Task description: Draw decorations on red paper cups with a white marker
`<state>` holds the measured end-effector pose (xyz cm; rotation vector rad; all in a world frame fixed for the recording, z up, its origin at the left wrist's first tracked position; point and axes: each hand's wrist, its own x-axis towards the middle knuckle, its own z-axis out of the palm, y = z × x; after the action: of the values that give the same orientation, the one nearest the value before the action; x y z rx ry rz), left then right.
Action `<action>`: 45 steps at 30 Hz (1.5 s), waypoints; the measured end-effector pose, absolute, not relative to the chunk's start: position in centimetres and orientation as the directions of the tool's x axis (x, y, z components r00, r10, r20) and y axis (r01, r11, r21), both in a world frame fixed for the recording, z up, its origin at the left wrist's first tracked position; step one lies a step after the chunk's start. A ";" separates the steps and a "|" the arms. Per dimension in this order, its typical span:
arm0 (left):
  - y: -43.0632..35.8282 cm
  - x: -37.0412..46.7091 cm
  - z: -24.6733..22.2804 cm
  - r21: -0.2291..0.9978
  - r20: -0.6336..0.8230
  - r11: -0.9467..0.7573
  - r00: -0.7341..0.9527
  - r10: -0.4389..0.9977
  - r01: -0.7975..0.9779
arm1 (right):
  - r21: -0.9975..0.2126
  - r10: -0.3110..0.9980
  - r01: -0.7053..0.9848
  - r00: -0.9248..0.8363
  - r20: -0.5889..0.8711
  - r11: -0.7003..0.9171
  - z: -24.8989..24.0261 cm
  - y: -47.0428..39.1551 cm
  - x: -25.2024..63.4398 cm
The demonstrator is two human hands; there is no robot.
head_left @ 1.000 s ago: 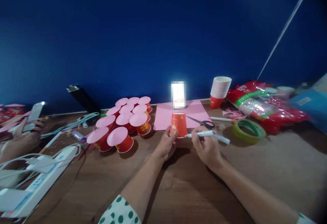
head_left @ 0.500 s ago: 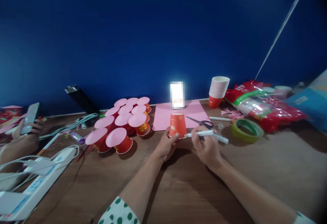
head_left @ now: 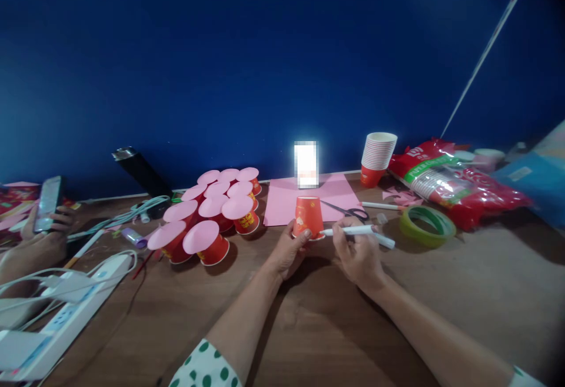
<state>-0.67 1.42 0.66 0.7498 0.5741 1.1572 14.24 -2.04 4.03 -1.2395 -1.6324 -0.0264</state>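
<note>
An upside-down red paper cup [head_left: 309, 213] is in the middle of the head view, its rim facing down. My left hand [head_left: 288, 253] grips it low on the left side, thumb on the front near the rim. My right hand [head_left: 359, 256] pinches a white pen [head_left: 353, 230] that points left, its tip at or close to the cup's lower right edge. Behind the cup lies a sheet of pink paper [head_left: 278, 202]. Black-handled scissors [head_left: 359, 214] rest partly on that sheet, just beyond my right hand.
Several upturned red cups topped with pink paper discs [head_left: 200, 237] stand left. Right are stacked paper cups [head_left: 378, 154], a tape roll [head_left: 427, 226] and a red plastic package [head_left: 441, 175]. A power strip [head_left: 75, 310] lies near left, beside another person's hand holding a phone [head_left: 48, 203].
The cup, the pen and my right hand have shifted very slightly to the right. At far left, the other person's phone has turned more upright.
</note>
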 end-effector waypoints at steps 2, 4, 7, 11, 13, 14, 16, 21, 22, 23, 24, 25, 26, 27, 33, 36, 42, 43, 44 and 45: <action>1.5 -0.7 0.6 0.774 -0.027 0.208 0.296 0.955 -0.598 | -0.517 0.697 0.714 0.058 0.715 0.471 4.0 -2.0 14.2; 1.6 -0.8 0.6 0.769 -0.033 0.206 0.284 0.958 -0.605 | -0.508 0.704 0.717 0.034 0.710 0.477 4.0 -2.0 14.2; 1.7 -0.9 0.6 0.767 -0.029 0.197 0.274 0.961 -0.611 | -0.508 0.722 0.719 0.011 0.691 0.475 4.0 -1.9 14.2; 1.7 -0.9 0.6 0.776 -0.026 0.189 0.269 0.963 -0.602 | -0.529 0.733 0.707 0.021 0.679 0.469 4.1 -1.9 14.2; 1.6 -0.8 0.7 0.781 -0.028 0.190 0.270 0.963 -0.595 | -0.526 0.726 0.704 0.022 0.688 0.477 4.1 -1.9 14.2; 1.6 -0.8 0.7 0.782 -0.025 0.187 0.270 0.963 -0.595 | -0.523 0.721 0.703 0.020 0.693 0.483 4.1 -1.9 14.2; 1.6 -0.8 0.7 0.781 -0.012 0.181 0.275 0.961 -0.597 | -0.520 0.710 0.697 0.022 0.704 0.493 4.1 -1.9 14.2; 1.5 -0.9 0.8 0.781 -0.013 0.197 0.299 0.954 -0.593 | -0.526 0.701 0.693 0.040 0.712 0.494 4.1 -2.0 14.3; 1.5 -0.9 0.8 0.777 -0.014 0.200 0.301 0.954 -0.597 | -0.527 0.701 0.693 0.043 0.712 0.492 4.1 -2.0 14.3; 1.5 -0.9 0.8 0.773 -0.014 0.201 0.301 0.954 -0.602 | -0.530 0.701 0.693 0.048 0.711 0.490 4.1 -2.0 14.3; 1.5 -0.9 0.9 0.769 -0.012 0.202 0.302 0.953 -0.606 | -0.533 0.703 0.693 0.053 0.710 0.486 4.1 -2.0 14.3; 1.4 -0.9 0.9 0.767 -0.011 0.202 0.303 0.953 -0.608 | -0.535 0.705 0.695 0.057 0.707 0.480 4.1 -2.0 14.3; 1.4 -0.8 0.9 0.768 -0.009 0.202 0.305 0.952 -0.608 | -0.535 0.705 0.699 0.062 0.706 0.474 4.1 -2.0 14.3; 1.4 -0.8 0.9 0.771 -0.009 0.201 0.306 0.952 -0.604 | -0.535 0.705 0.702 0.067 0.706 0.469 4.1 -2.0 14.3; 1.4 -0.9 0.8 0.775 0.009 0.196 0.321 0.947 -0.601 | -0.522 0.699 0.722 0.076 0.711 0.453 4.0 -2.0 14.4; 1.4 -0.9 0.8 0.770 0.028 0.200 0.345 0.938 -0.606 | -0.519 0.684 0.722 0.087 0.724 0.457 4.0 -2.0 14.4; 1.3 -0.9 0.9 0.774 0.010 0.216 0.353 0.936 -0.595 | -0.513 0.695 0.731 0.074 0.715 0.450 4.3 -2.1 14.4; 1.4 -0.9 0.9 0.774 0.010 0.214 0.350 0.937 -0.595 | -0.513 0.697 0.732 0.071 0.713 0.449 4.4 -2.1 14.4; 1.4 -0.9 0.9 0.775 0.012 0.209 0.344 0.939 -0.596 | -0.516 0.701 0.730 0.069 0.709 0.449 4.4 -2.1 14.4; 1.4 -0.9 0.9 0.777 0.013 0.203 0.338 0.941 -0.596 | -0.522 0.707 0.724 0.067 0.704 0.451 4.4 -2.1 14.4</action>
<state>-0.89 1.41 0.90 0.7804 0.5332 1.1460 14.42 -2.07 4.41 -1.2622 -1.6451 -0.0206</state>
